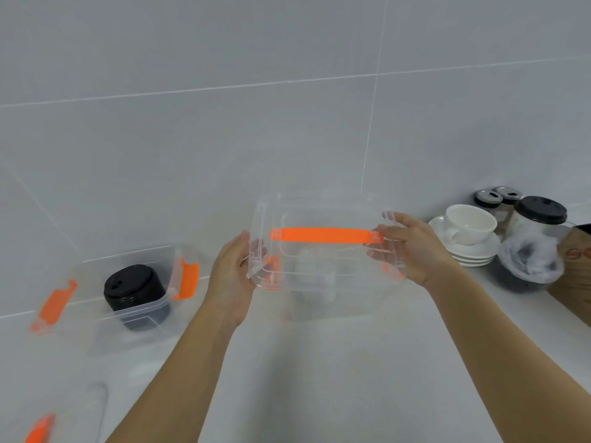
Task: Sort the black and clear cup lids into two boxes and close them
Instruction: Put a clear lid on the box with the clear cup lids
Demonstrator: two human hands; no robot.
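Both my hands hold a clear box cover (319, 209) with an orange handle (323, 235), tilted and raised above a clear box (339, 303) on the white counter. My left hand (235, 276) grips the cover's left end and my right hand (414, 247) grips its right end. Through the cover I make out a blurred stack of clear cup lids (315, 270) inside that box. To the left stands a second clear box (144, 310), uncovered, with orange latches and a stack of black cup lids (132, 287) in it.
Another clear cover (96, 398) with an orange handle lies at the bottom left. At the right stand a white cup (470, 223) on stacked saucers (476, 255), a black-lidded jar (540, 210), small jars (489, 198), a plastic bag (531, 263) and a cardboard box (575, 273). A tiled wall rises behind.
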